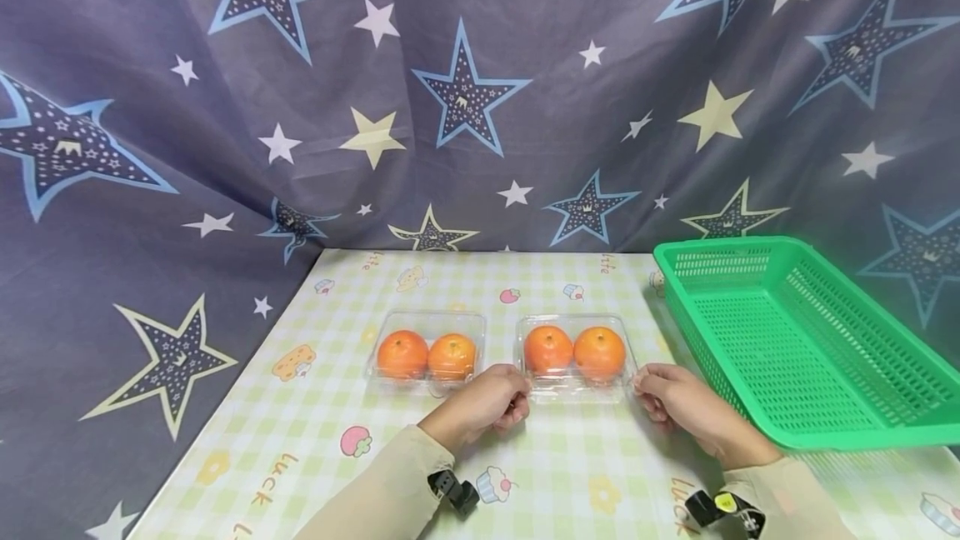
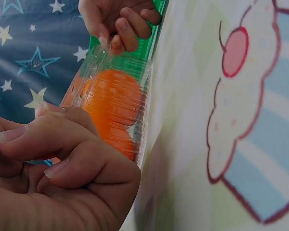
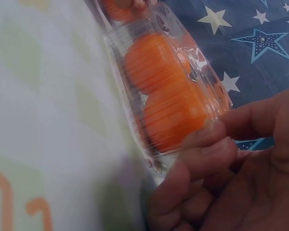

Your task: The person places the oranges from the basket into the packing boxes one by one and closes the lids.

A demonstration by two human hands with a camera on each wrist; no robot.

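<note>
A clear plastic clamshell box (image 1: 576, 390) with two oranges (image 1: 600, 354) inside sits on the table in the head view. My left hand (image 1: 491, 402) is at its front left corner, fingers curled, and pinches the rim. At the front right corner, the thumb and forefinger of my right hand (image 1: 678, 407) pinch the edge; the right wrist view shows these fingertips (image 3: 213, 137) against the plastic. The left wrist view has my curled left fingers (image 2: 94, 159) in front of the box, hiding part of it. Left of it stands a second clear box (image 1: 390, 323) holding two more oranges.
A green perforated plastic basket (image 1: 765, 432) stands at the right of the table, close to my right forearm. The checked tablecloth (image 1: 300, 423) has printed pictures. Behind and to the left hangs a dark cloth (image 1: 480, 173) with stars.
</note>
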